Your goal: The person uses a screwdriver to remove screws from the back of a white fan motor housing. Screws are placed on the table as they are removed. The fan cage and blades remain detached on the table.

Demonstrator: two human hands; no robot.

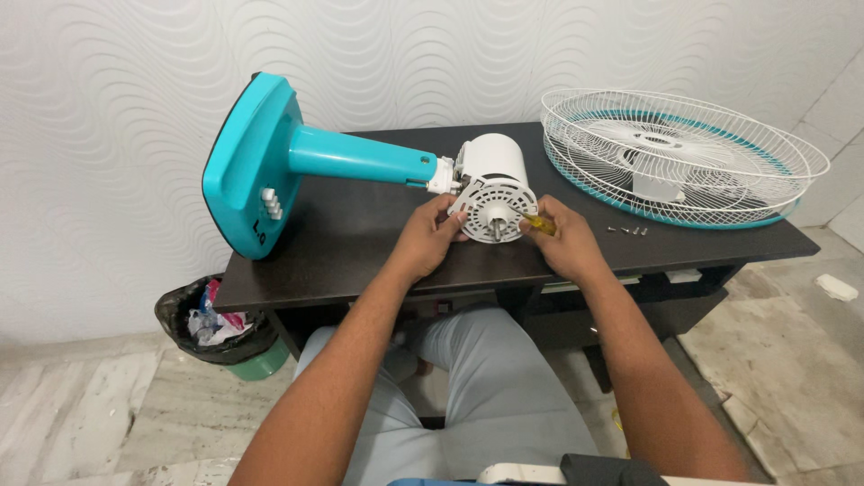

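Dark table [360,234], wavy white wall [108,99], marble floor [792,360], left hand [427,241] gripping motor [493,193], right hand [565,243] pinching screwdriver [540,225]

Bright, even indoor light; soft shadows; sharp focus; edges perhaps slightly bowed.

Fan motor housing [493,171]: smooth white plastic, slightly glossy; bare metal shaft [496,230].
Fan stand [270,162]: glossy turquoise plastic.
Grille [684,153]: white-coated wire, turquoise plastic rim.
Screwdriver handle [540,225]: translucent yellow plastic.
Screws [627,230]: grey metal.
Counter [360,243]: dark matt wood-look laminate.
Wall [117,108]: white, embossed wave texture.
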